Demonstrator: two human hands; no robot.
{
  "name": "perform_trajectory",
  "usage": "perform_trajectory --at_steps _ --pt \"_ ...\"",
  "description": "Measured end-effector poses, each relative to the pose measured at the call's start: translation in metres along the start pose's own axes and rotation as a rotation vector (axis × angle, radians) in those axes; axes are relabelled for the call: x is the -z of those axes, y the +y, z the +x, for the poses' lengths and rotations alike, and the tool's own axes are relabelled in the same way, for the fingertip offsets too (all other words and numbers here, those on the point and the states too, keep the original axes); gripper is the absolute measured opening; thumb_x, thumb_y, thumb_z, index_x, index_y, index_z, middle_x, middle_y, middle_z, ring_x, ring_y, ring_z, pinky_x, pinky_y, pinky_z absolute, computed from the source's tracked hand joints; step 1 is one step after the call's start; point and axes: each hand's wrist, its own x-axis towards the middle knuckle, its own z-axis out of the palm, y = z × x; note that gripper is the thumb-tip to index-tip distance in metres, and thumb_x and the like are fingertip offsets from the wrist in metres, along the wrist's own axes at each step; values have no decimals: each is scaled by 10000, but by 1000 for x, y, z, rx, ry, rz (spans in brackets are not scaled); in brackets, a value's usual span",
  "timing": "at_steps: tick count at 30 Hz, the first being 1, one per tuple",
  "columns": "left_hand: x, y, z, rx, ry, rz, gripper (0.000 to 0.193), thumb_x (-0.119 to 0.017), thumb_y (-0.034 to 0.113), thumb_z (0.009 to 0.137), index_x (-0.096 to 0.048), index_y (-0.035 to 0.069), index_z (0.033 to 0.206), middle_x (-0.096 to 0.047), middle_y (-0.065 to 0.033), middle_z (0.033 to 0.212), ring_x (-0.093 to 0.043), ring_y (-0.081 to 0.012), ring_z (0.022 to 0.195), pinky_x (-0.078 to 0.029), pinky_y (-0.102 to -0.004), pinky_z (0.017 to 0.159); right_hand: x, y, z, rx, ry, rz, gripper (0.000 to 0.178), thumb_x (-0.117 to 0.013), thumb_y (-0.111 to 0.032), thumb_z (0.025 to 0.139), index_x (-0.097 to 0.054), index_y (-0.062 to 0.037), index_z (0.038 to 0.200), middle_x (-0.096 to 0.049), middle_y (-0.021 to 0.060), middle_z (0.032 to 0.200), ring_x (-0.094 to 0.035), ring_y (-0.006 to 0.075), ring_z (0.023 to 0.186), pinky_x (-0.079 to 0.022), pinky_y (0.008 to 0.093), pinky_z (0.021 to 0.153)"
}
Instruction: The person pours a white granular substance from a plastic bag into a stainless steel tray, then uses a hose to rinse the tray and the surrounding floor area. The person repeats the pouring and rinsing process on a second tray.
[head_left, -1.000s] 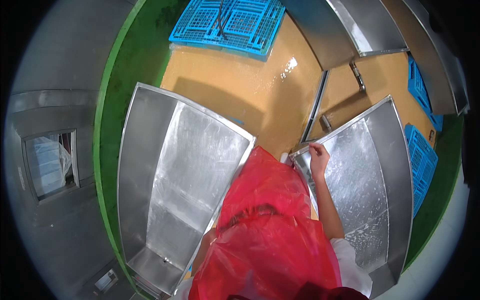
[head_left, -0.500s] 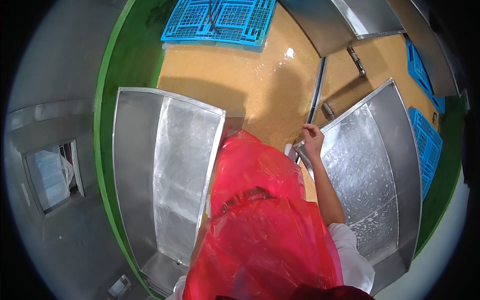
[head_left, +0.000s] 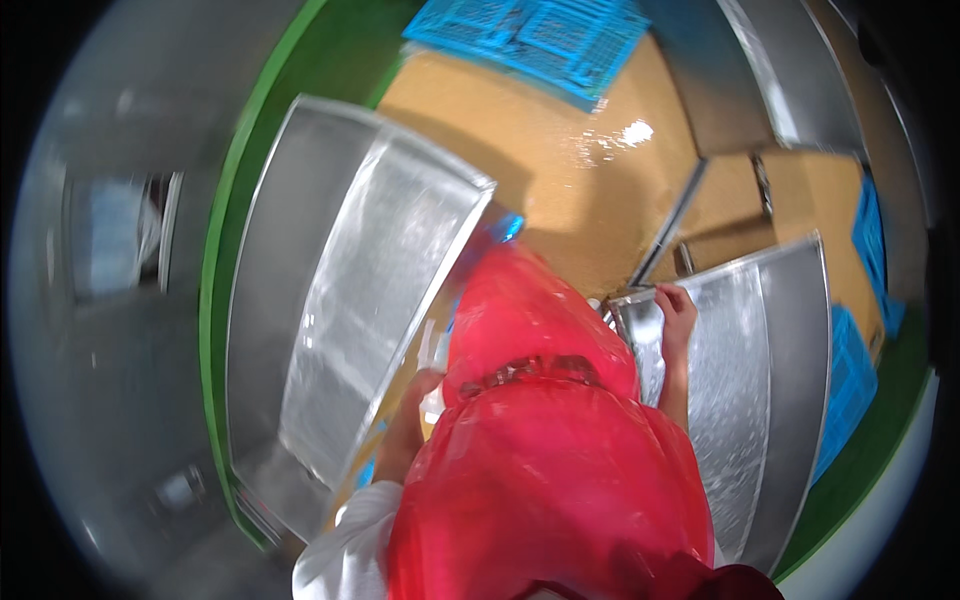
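Observation:
My right hand (head_left: 677, 315) hangs over the near-left corner of the right steel sink (head_left: 790, 340), its fingers curled in and nothing seen in them. The metal basin's inside is speckled with wet marks. My left hand (head_left: 422, 385) is low, between the left steel sink (head_left: 375, 250) and my red plastic apron (head_left: 550, 460). Its fingers are blurred and partly hidden. Close by it is a white thing (head_left: 433, 405) whose kind I cannot make out.
A blue plastic pallet (head_left: 530, 40) lies on the wet tan floor (head_left: 560, 200) ahead. Another steel sink (head_left: 800, 80) stands at the far right. More blue pallets (head_left: 848, 385) lean by the green wall base on the right. A metal drain strip (head_left: 672, 220) crosses the floor.
The whole view has turned and is blurred by motion. My left hand has come into view beside the apron. My right hand keeps its curled shape and shows lower and further right.

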Motion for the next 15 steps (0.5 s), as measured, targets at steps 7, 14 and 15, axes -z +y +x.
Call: perform_trajectory --at_steps 7,14,15 --pt "-121 4 -83 111 5 -136 370 -714 444 901 -817 89 890 -780 -94 826 -743 -236 886 -553 -364 867 -64 -147 -84 -231 -1326 -272 142 -747 -31 912 -758 -16 1053 -731 51 910 -669 127 823 -529 301 785" --pt "-334 -8 -247 268 168 -689 316 -770 317 857 -790 3 838 -752 -118 756 -712 -209 667 -563 -385 649 -69 -142 -130 -22 -1958 -595 229 -770 -99 869 -771 -28 1087 -732 145 949 -707 273 820 -561 373 762" --pt "-349 -5 -262 343 167 -740 327 -777 326 853 -790 -1 847 -753 -114 756 -716 -211 683 -564 -389 667 -72 -144 -133 -84 -2017 -611 242 -775 -110 857 -775 -34 1087 -730 135 929 -713 270 831 -563 384 770"
